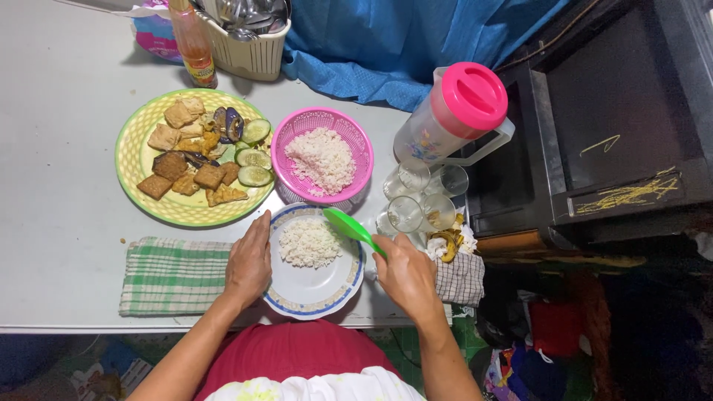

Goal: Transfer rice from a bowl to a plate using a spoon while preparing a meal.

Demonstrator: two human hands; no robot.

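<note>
My left hand (250,261) rests on the left rim of a white plate with a blue edge (327,293), fingers together on the rim. A small heap of white rice (309,243) lies on the plate. A green rice spoon (349,227) is gripped in my right hand (405,275), with its bowl over the plate's upper right, beside the rice. Just beyond the plate stands a pink basket (358,141) with more rice.
A yellow-green plate (131,160) of fried tofu, eggplant and cucumber slices sits at left. A green checked cloth (171,275) lies by my left hand. Several glasses (423,194), a pink-lidded jug (453,115), a sauce bottle (194,48) and a cutlery holder (249,41) stand behind.
</note>
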